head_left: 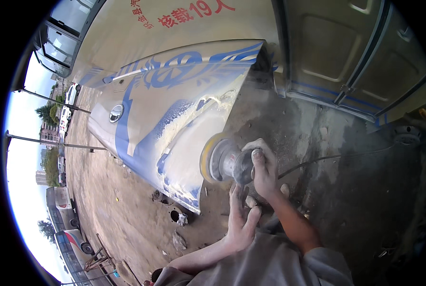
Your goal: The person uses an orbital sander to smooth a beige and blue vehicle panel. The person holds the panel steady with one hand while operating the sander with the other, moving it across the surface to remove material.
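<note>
My right hand (pixel 264 174), coated in pale dust, is closed around the rear of a grey power sander (pixel 229 162). A round yellow-edged pad (pixel 207 157) on the sander faces the lower right edge of a beige vehicle panel (pixel 151 112). Whether the pad touches the panel cannot be told from here. Below the sander, my left hand (pixel 240 226) reaches up and steadies its underside with the fingers; part of its grip is hidden. Pale smoothed filler (pixel 194 136) covers the panel's blue-painted edge, with rough cream patches around it.
A dark cord (pixel 337 156) runs right from the sander. A beige vehicle door (pixel 337 47) with blue stripes stands at upper right. A hollow metal part (pixel 176 215) and a crumpled scrap (pixel 178 240) lie on the dirt ground. Parked buses (pixel 72 243) stand at far left.
</note>
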Motion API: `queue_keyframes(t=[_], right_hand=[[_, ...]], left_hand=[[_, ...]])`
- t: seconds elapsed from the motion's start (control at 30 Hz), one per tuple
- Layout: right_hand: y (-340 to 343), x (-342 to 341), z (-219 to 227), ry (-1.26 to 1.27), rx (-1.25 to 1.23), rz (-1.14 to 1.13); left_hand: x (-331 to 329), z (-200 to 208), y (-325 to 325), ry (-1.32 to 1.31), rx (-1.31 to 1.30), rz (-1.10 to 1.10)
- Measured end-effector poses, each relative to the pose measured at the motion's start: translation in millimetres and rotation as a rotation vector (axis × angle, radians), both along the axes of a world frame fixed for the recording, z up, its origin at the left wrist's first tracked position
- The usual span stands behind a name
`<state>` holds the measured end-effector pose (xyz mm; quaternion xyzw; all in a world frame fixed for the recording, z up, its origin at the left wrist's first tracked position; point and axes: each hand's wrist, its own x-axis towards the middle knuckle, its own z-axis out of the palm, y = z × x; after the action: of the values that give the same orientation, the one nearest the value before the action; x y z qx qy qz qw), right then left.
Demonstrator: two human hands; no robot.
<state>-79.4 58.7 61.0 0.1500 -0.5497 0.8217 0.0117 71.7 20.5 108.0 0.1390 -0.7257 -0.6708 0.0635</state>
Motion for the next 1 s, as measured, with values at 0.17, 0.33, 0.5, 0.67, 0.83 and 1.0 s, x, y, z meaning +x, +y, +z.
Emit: queue_keyframes(t=[0.17, 0.33, 0.5, 0.67, 0.83, 1.0], right_hand=[[1, 46, 22, 0.165, -0.07, 0.046], [-12, -54, 2, -0.171, -0.12, -0.023], [5, -31, 22, -0.174, -0.054, 0.087], [11, 31, 31, 0.237, 0.088, 0.112], [27, -29, 90, 0.405, 0.416, 0.045], [43, -36, 145, 0.659, 0.767, 0.179]], left_hand=[[48, -7, -3, 0.288, -0.128, -0.101], [-63, -14, -5, 0.108, -0.249, -0.012], [-45, 10, 8, 0.079, -0.079, 0.049], [33, -2, 6, 0.338, -0.052, -0.059], [-40, 23, 19, 0.242, 0.207, 0.071], [-37, 61, 34, 0.31, 0.482, 0.026]])
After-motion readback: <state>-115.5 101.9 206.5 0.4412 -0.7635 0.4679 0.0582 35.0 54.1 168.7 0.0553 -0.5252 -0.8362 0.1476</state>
